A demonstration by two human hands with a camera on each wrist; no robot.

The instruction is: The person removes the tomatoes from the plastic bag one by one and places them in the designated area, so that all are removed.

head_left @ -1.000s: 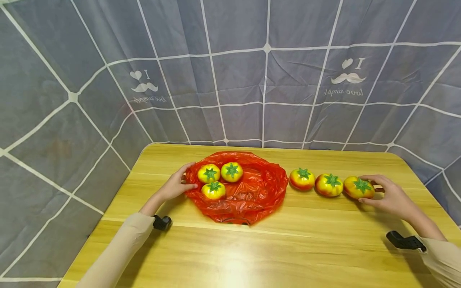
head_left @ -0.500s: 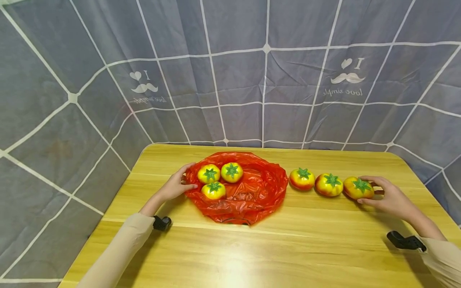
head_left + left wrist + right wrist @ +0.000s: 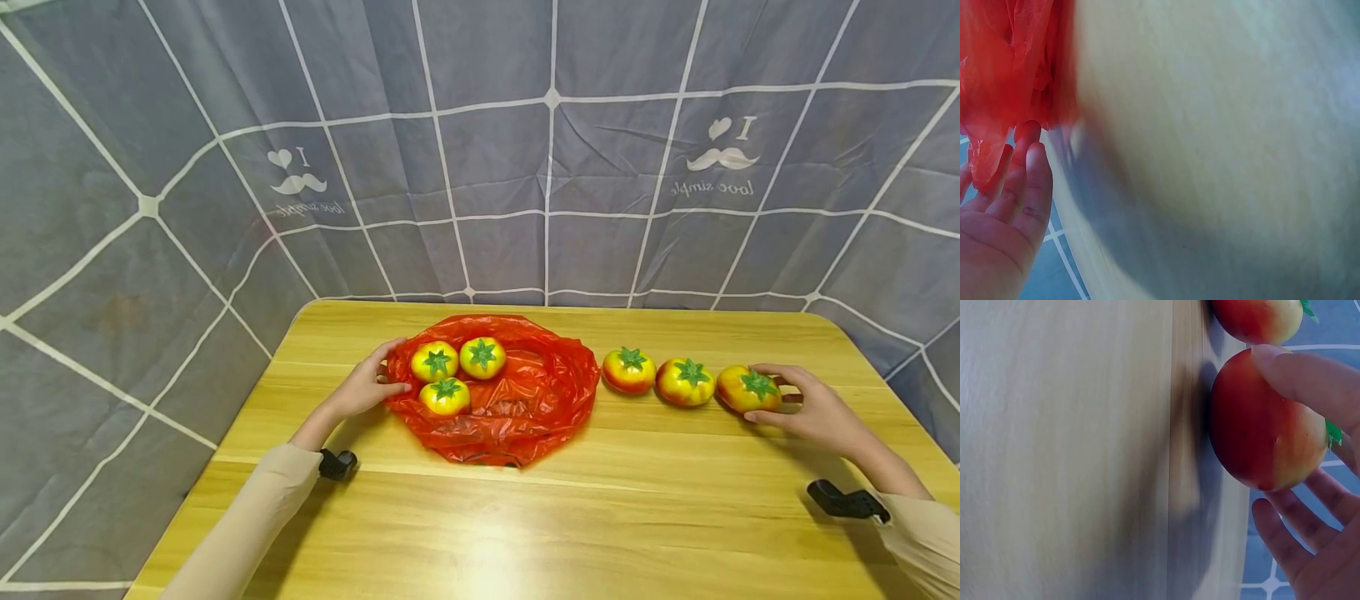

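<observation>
A red plastic bag (image 3: 517, 433) lies spread on the table, its mouth facing up. Three yellow-red toy tomatoes with green star-shaped leaves, one of them a front tomato (image 3: 442, 402), sit in its left half. My left hand (image 3: 363, 387) holds the bag's left edge, and thin red film hangs among the fingers (image 3: 1036, 181) in the left wrist view. To the right of the bag stand three more tomatoes in a row. My right hand (image 3: 817, 417) grips the rightmost tomato (image 3: 738, 392), thumb on its near side. In the right wrist view that tomato's red underside faces the camera.
The middle tomato (image 3: 682, 387) is close beside the gripped one, and another tomato (image 3: 622, 375) stands near the bag's right edge. Beneath everything is a wooden table (image 3: 600, 517). A grey checked curtain (image 3: 495, 167) hangs behind and at the sides.
The head view has shifted slightly. Both hands keep their places on the bag and the rightmost tomato, and that tomato has tilted a little.
</observation>
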